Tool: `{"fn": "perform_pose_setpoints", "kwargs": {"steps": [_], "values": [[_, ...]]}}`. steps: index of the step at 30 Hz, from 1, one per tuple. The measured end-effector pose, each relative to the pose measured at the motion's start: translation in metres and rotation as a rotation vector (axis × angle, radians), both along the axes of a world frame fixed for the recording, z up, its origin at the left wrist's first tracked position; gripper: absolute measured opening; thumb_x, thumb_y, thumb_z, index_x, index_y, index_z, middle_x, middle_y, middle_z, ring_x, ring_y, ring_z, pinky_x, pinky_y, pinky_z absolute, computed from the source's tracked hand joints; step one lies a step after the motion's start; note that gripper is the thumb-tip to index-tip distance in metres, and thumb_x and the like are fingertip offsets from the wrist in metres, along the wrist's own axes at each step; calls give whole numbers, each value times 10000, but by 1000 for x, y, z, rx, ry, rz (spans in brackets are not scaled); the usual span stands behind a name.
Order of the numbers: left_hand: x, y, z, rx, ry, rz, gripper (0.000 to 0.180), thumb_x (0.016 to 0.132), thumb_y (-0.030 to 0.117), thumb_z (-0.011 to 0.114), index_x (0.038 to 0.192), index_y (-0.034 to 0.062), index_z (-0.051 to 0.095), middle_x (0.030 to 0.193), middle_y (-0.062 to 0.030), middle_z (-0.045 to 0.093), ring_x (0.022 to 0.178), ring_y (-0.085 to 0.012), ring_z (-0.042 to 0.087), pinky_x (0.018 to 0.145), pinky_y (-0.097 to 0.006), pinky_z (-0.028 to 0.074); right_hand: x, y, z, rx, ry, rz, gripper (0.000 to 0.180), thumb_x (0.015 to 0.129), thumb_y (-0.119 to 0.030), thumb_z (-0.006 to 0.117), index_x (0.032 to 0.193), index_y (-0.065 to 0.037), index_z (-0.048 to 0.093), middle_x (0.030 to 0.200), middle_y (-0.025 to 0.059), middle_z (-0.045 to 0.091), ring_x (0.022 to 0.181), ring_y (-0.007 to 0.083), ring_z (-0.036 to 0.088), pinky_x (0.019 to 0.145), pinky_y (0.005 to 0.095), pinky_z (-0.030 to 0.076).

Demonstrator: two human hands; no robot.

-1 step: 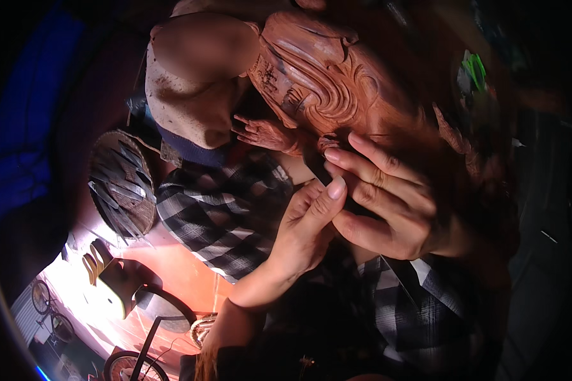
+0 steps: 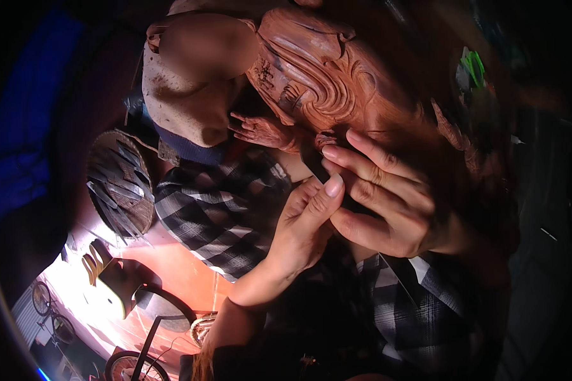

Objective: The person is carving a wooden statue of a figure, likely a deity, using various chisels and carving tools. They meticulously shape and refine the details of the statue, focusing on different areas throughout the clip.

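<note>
A reddish-brown wood carving (image 2: pixel 337 82) with flowing folds fills the upper middle, and a small carved hand (image 2: pixel 264 132) sticks out at its left. Against its lower edge rests the dark flat blade of a carving chisel (image 2: pixel 313 160). My left hand (image 2: pixel 308 216) is closed on the chisel, with the thumb pressed along the blade. From the right, my right hand (image 2: pixel 388 197) wraps the chisel too, its fingertips close to a small carved knob (image 2: pixel 325 138). Below my right hand a thin, straight strip shows; whether it belongs to the chisel I cannot tell.
At the left stands a round basket (image 2: pixel 96 171) holding several dark metal blades. A pale speckled rounded mass (image 2: pixel 178 95), partly blurred, sits beside the carving. Black-and-white checked cloth (image 2: pixel 216 209) lies underneath. A bicycle wheel (image 2: pixel 133 367) shows at lower left, a bright green item (image 2: pixel 472 65) at upper right.
The whole view has shifted very slightly. Both hands and the chisel keep nearly the same place against the carving.
</note>
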State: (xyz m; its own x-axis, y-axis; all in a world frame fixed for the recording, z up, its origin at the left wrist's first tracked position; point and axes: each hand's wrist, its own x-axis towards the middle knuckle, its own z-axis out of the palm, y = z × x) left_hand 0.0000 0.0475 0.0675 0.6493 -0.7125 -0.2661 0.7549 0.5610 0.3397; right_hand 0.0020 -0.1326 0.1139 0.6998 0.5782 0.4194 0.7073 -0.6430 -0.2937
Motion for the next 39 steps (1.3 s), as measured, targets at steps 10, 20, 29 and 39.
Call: {"fn": "perform_pose_setpoints", "kwargs": {"steps": [10,20,29,39], "values": [[1,-5,2,81,47,51,379,1079,277,521,1326,-5,573,1224,-74,659,1113,-104,607,971,-270,466,-6,2,-7,2,-6,-30,88,807,-136,659,789,-50,654,993,231,724,1125,406,680,1056,529,506],[-6,-2,-4,65,14,26,428,1088,292,491,1385,-13,528,1252,-89,639,1147,-129,598,990,-278,458,-17,14,-14,56,-36,-106,66,789,-78,646,800,-13,645,956,240,703,1075,395,700,1041,533,525],[-9,-3,-3,169,24,19,412,1080,287,521,1374,-1,551,1217,-39,640,1116,-87,576,960,-257,448,-18,12,-9,31,4,-106,58,793,-81,647,783,-25,641,954,235,698,1129,414,675,1067,574,483],[-2,-6,9,221,6,-4,389,1075,338,526,1274,11,596,1132,-26,648,1020,-73,587,891,-242,462,-13,6,-1,84,48,-64,66,784,-54,679,804,-4,639,854,177,661,1141,403,670,1068,611,480]]}}
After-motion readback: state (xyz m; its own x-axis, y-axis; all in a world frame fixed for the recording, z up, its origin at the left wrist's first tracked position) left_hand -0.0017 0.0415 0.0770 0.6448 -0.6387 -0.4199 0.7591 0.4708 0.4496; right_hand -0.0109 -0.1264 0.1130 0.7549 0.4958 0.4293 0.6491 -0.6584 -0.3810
